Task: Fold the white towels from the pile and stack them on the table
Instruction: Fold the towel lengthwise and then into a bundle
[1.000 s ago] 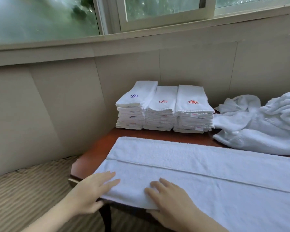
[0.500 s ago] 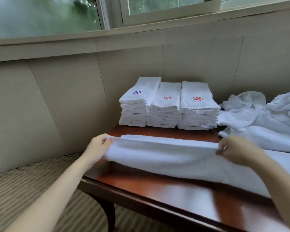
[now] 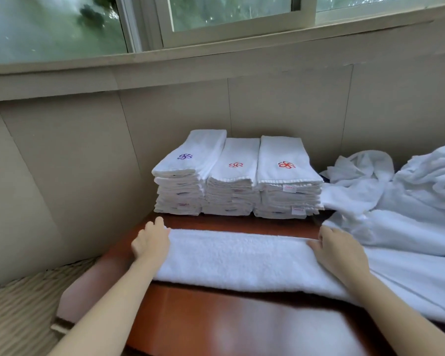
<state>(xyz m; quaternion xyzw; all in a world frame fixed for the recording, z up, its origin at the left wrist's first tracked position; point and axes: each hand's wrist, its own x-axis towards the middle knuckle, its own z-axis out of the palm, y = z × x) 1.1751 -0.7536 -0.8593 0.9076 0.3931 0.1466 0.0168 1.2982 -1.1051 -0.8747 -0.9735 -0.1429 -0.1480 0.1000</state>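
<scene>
A long white towel (image 3: 242,258) lies across the brown wooden table (image 3: 229,327), folded lengthwise into a thick band. My left hand (image 3: 150,241) grips its left end at the far corner. My right hand (image 3: 339,250) holds the folded far edge further right, fingers curled on the cloth. The towel's right part runs on under my right forearm and off the frame. Three stacks of folded white towels (image 3: 237,176) with small embroidered logos stand at the back of the table. The loose pile of white towels (image 3: 409,201) lies at the back right.
A beige panelled wall and a window sill run behind the table. Striped carpet (image 3: 18,312) covers the floor to the left. The table's left corner is close to my left forearm. Bare glossy wood shows in front of the towel.
My hands lifted the towel's near edge, carried it away from me and laid it on the far edge. The towel is now half as wide, and bare wood shows in front.
</scene>
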